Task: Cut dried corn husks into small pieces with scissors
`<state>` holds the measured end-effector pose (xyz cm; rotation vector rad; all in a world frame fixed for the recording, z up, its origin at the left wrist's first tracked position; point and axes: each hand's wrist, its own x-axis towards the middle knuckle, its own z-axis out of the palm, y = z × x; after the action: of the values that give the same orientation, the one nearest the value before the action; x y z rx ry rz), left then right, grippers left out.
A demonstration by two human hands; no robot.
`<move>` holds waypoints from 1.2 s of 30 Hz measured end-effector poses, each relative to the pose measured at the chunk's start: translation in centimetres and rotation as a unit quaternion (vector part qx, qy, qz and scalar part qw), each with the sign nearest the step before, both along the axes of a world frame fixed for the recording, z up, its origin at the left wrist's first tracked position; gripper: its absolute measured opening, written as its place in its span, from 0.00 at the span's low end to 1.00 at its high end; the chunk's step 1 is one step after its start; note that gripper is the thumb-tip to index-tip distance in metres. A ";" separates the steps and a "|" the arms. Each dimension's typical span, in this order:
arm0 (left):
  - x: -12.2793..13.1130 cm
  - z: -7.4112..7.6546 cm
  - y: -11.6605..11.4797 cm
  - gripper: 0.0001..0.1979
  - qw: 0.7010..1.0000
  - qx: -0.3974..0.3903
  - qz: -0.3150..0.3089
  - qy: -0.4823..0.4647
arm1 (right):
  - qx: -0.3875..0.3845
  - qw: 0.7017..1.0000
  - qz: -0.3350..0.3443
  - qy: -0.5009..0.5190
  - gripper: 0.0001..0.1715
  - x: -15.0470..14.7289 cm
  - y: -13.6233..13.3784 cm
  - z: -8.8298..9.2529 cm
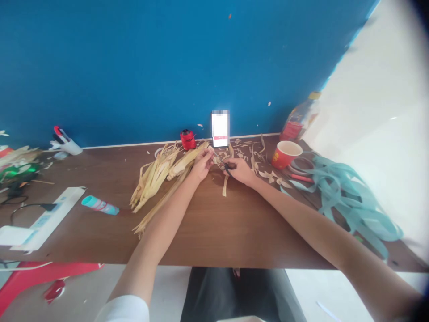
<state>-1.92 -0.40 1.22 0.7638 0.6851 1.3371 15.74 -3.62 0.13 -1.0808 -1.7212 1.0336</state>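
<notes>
The left hand [203,163] is closed, thumb against fingers, on a small pale husk piece [215,154]. The right hand [241,171] is closed around the dark handles of the scissors [228,169]; the blades point toward the left hand, beside the husk piece. The exact blade opening is too small to tell. Both hands are positioned at the rear half of the counter [234,237], near the wall [134,71].

Front side: brown counter surface extends between the forearms from the hands to the straight near edge.

Left side: dried husks [154,180] lie just beside the left hand and forearm, limiting room there.

Rear side: a phone [220,129] stands upright near the back edge, directly beyond the hands; a red spool-like object [187,140] stands to its left.

Right side: husk scraps [268,176] lie scattered between the right hand and a red paper cup [285,155]. Light-blue ribbon [350,188] occupies the right end, reaching toward the near edge.
</notes>
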 end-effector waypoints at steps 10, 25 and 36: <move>0.1 -0.2 0.0 0.15 1.000 0.011 0.003 0.000 | 0.020 1.000 0.002 0.002 0.16 0.0 0.1 -0.2; 0.3 -0.3 0.0 0.15 1.000 0.008 -0.001 0.018 | 0.072 0.994 -0.050 -0.058 0.12 -0.2 -0.5 0.8; 0.3 0.0 -0.1 0.14 1.000 -0.004 -0.002 0.007 | 0.097 0.989 -0.062 -0.093 0.13 -0.2 -0.3 0.3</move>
<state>-1.61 -0.52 1.24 0.7683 0.6990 1.3264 15.55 -3.96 0.47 -1.1719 -1.8341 0.6906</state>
